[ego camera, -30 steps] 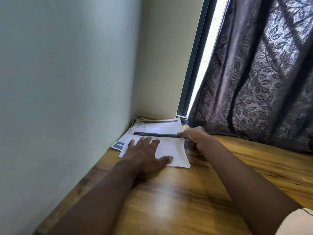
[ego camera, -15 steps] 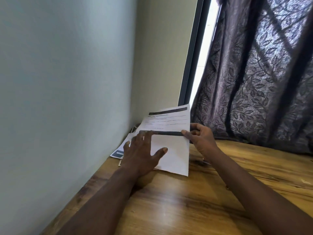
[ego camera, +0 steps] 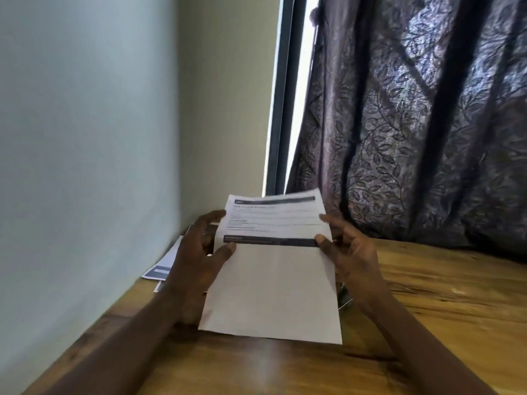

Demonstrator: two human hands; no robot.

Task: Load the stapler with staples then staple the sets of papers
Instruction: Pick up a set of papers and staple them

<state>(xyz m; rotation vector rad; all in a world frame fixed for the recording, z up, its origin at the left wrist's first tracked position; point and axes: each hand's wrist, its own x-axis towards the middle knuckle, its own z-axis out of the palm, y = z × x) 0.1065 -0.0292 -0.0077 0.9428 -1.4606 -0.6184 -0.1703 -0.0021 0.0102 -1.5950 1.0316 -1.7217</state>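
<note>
A white set of papers [ego camera: 273,280] with printed text and two dark bands is held up above the wooden table [ego camera: 427,323]. My left hand [ego camera: 199,252] grips its left edge, thumb on the front. My right hand [ego camera: 350,252] pinches the right edge at the lower dark band. More printed sheets [ego camera: 164,266] lie on the table against the wall, partly hidden behind my left hand. A small shiny object [ego camera: 345,297], perhaps the stapler, peeks out below my right hand; most of it is hidden.
A pale wall [ego camera: 85,166] runs along the table's left side. A dark patterned curtain [ego camera: 413,124] hangs behind the table on the right, beside a window frame [ego camera: 285,95].
The papers have been lifted off the pile toward me. My left hand went from pressing flat on the sheets to gripping the left edge. The right hand keeps its hold.
</note>
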